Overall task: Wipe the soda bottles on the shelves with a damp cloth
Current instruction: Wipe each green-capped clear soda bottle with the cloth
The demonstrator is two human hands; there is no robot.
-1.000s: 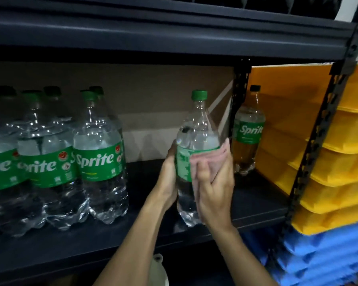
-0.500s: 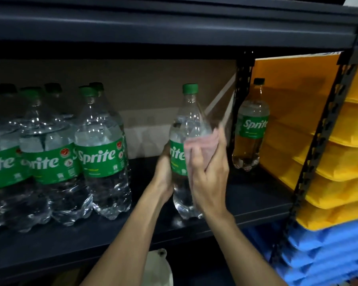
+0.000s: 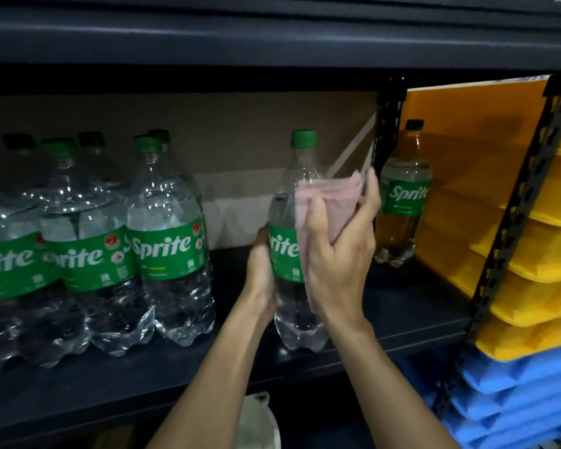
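The right hand (image 3: 337,251) is up front, fingers curled round the pink cloth (image 3: 332,197), pressing it against the Sprite bottle (image 3: 282,251). The left hand (image 3: 261,273) grips the bottle's other side, fingers mostly hidden. The bottle is upright at the front of the dark shelf (image 3: 143,377), possibly just lifted. To the left, more bottles (image 3: 166,251) cluster; farther back stands a smaller bottle (image 3: 405,196).

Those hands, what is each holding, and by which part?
The left hand grips the Sprite bottle at its label; the right hand presses a pink cloth against its upper side.
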